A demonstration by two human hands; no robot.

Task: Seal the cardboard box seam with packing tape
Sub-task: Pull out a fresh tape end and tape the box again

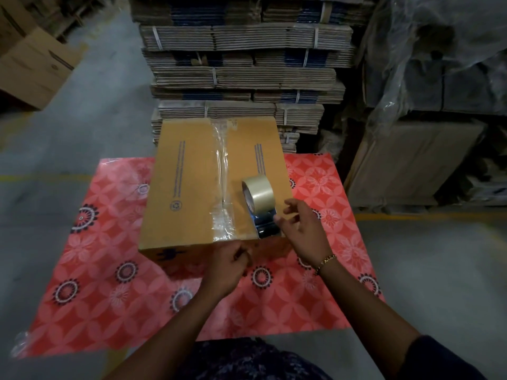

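A brown cardboard box (189, 182) lies on a red patterned mat (104, 292). Clear packing tape (222, 171) runs along its top seam from the far edge and folds over the near edge. A tape dispenser (260, 204) with a clear roll and dark handle rests on the box top, near the right front corner. My right hand (304, 231) is just to its right, fingers loosely apart, fingertips touching the handle. My left hand (227, 266) has curled fingers pressed against the box's front face, just below the tape end.
Tall stacks of strapped flat cartons (241, 67) stand right behind the box. Plastic-wrapped pallets (428, 105) are on the right, and an open carton (35, 67) sits at the far left. Grey concrete floor (55, 149) surrounds the mat.
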